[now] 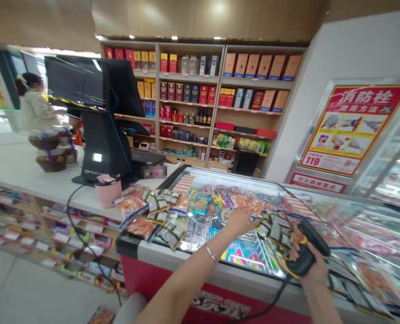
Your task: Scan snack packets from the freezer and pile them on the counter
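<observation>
The spread left hand (pixel 240 221) sits over snack packets (pixel 200 211) in the chest freezer (pixel 186 265); the right hand (pixel 307 269) closes around a corded barcode scanner (pixel 314 237), its long axis slanting forward and rightward.

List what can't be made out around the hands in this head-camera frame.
All in the head view:
- Handheld barcode scanner: the right hand wraps its grip, hiding any trigger.
- Left hand: its own back hides the palm, so contact with the packets can't be told.
- Packets in the chest freezer: print too small, partly washed out by glare.
- Item beside the POS terminal: pixelated patch hides it.
- Person at far left: the terminal hides their hands.
</observation>
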Demonstrator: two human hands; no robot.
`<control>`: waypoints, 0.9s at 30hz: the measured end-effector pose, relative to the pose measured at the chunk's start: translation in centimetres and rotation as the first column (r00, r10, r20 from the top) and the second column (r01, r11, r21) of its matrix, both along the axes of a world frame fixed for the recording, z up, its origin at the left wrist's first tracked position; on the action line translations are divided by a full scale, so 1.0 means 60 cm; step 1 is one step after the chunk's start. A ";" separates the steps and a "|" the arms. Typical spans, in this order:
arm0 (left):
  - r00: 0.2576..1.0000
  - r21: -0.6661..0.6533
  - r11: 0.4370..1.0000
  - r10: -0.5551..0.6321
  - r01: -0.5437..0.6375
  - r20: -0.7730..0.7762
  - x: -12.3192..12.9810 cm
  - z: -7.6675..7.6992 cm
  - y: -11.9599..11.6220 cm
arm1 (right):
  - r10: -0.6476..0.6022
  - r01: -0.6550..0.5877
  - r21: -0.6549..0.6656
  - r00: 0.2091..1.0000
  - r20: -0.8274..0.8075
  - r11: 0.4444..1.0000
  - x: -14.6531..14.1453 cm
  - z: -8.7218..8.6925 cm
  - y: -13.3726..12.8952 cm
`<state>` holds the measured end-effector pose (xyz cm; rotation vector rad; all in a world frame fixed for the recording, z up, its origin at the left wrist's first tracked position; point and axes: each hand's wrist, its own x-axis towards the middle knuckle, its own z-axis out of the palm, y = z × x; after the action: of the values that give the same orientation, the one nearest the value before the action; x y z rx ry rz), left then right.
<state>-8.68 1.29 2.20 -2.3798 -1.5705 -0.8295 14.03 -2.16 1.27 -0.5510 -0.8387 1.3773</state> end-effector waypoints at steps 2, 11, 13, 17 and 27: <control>1.000 -0.002 1.000 0.000 0.000 -0.013 0.018 -0.016 0.023 | 0.000 0.000 0.006 1.000 -0.014 1.000 0.002 -0.006 0.004; 0.992 -0.123 0.984 0.126 -0.126 -0.008 0.001 -0.068 0.068 | -0.053 0.054 0.012 0.998 -0.029 0.998 0.003 -0.017 0.010; 0.990 -0.134 0.981 0.142 -0.140 -0.001 0.000 -0.066 0.069 | -0.052 0.052 0.018 0.998 -0.023 0.998 0.000 -0.013 0.010; 0.997 -0.100 0.992 0.082 -0.083 -0.011 0.007 -0.061 0.069 | -0.057 0.057 0.029 0.998 -0.006 0.998 -0.004 -0.008 0.010; 0.981 -0.047 0.982 0.187 -0.184 0.051 0.012 -0.044 0.065 | -0.055 0.055 0.009 0.998 -0.017 0.998 0.000 -0.014 0.012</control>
<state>-7.97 5.22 -0.47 -2.2117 -1.8154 -0.8377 14.05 -1.43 0.40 -0.5509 -0.8105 1.3252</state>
